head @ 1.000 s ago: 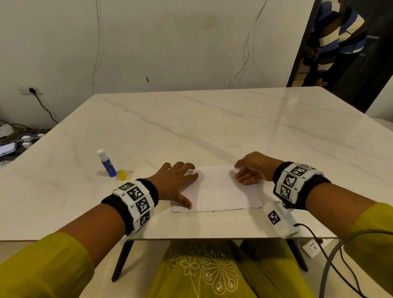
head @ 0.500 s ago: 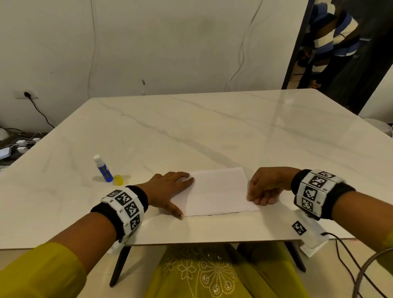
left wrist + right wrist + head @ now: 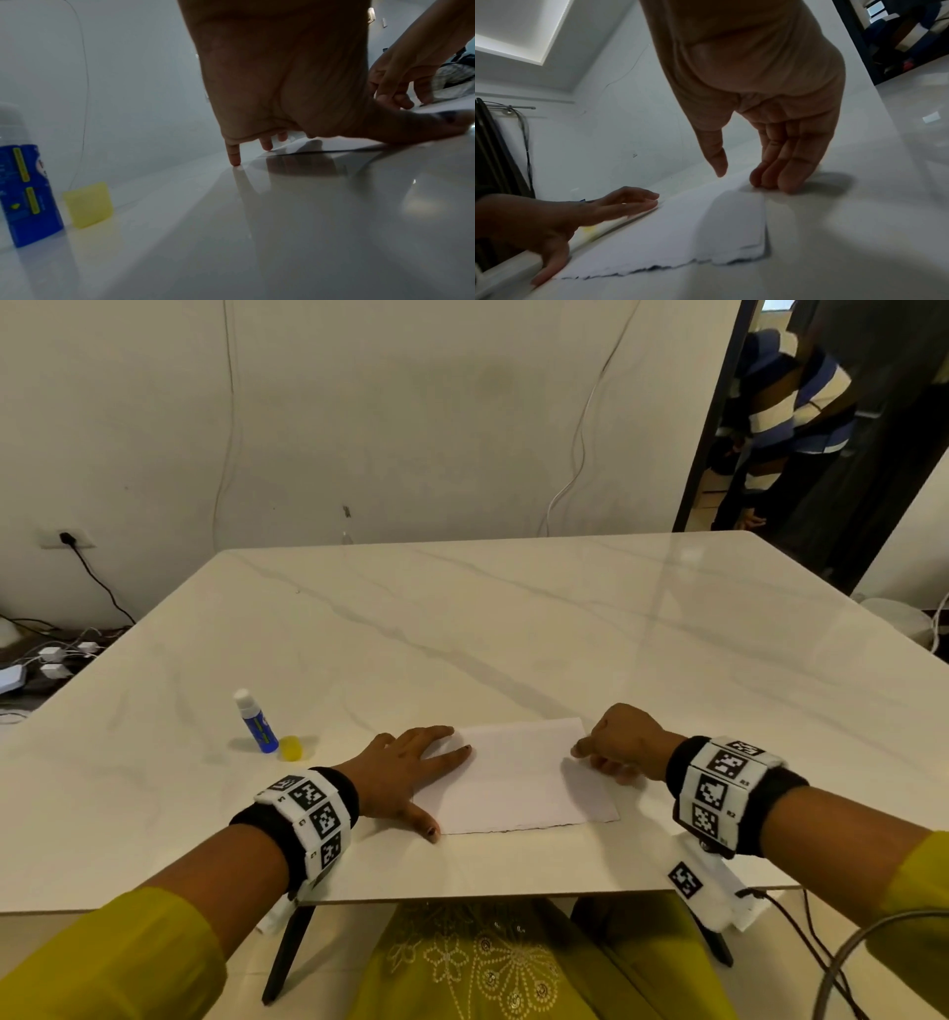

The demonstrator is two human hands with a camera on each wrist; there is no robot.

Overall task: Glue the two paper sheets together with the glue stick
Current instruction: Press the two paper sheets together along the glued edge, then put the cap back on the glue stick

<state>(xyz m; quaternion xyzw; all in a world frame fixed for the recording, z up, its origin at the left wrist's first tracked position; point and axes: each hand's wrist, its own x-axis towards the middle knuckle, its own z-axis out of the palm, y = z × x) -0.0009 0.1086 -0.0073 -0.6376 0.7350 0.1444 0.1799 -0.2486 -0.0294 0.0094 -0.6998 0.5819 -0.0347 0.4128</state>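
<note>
Left hand (image 3: 405, 770) flat, fingers spread on the paper (image 3: 518, 780) – right hand (image 3: 624, 747) presses fingertips at its right edge, gripping nothing – marble table (image 3: 513, 634), white wall

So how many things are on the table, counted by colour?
White: 1, the flat rectangular white paper stack, under both hands; I cannot tell the separate sheets apart.
Blue: 1, the upright blue glue stick with its white tip bare.
Yellow: 1, the small yellow plastic cap beside it.
Total: 3.

head looks down; low, dim wrist views share the paper (image 3: 518, 778).
</note>
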